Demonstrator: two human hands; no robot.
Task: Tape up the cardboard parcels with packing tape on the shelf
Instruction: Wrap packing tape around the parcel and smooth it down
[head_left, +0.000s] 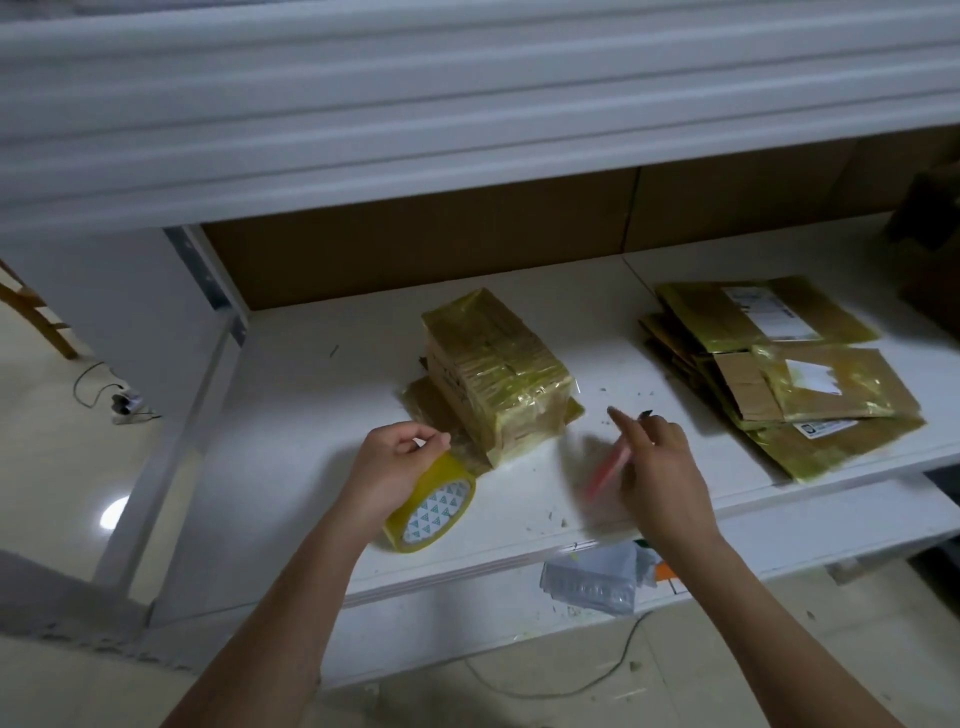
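Observation:
A cardboard parcel (496, 376) wrapped in yellowish tape stands on the white shelf (322, 426), on top of a flat taped piece. My left hand (395, 465) grips a roll of yellow packing tape (434, 506) just in front of the parcel's near left corner. My right hand (657, 467) is blurred to the right of the parcel and holds a thin red-orange tool (608, 470), its forefinger stretched towards the parcel.
A stack of flattened, taped cardboard mailers (784, 374) with white labels lies at the shelf's right. Crumbs of debris dot the shelf. A lower shelf holds a grey plastic packet (592, 579). A dark box (930, 249) stands at the far right; cables lie on the floor.

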